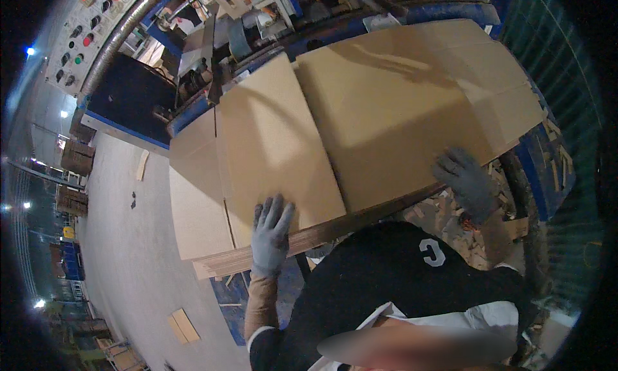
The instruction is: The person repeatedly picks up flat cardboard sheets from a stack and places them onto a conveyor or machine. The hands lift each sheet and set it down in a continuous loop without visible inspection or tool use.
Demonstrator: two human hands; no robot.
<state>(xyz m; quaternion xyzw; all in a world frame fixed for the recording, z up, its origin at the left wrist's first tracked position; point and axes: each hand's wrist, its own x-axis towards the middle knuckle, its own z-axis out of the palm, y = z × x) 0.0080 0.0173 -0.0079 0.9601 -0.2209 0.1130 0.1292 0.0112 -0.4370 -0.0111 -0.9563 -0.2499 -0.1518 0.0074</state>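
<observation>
In front of me lies a stack of flat brown cardboard sheets [393, 120], creased and slotted into panels. My left hand [270, 234], in a grey glove, rests on the near edge of the left panel [277, 145] with its fingers stretched out over the top sheet. Farther right, my right hand [468, 183], gloved the same way, reaches over the near edge, fingers extended on the cardboard. Neither hand is wrapped round anything. Layered edges of the stack show beside my left wrist.
Behind the stack runs a blue machine [257, 29] with rollers and metal parts. A control panel [87, 39] with buttons stands at the upper left. Cardboard scraps [450, 226] lie heaped below my right hand. A green mesh fence [560, 68] bounds the right side.
</observation>
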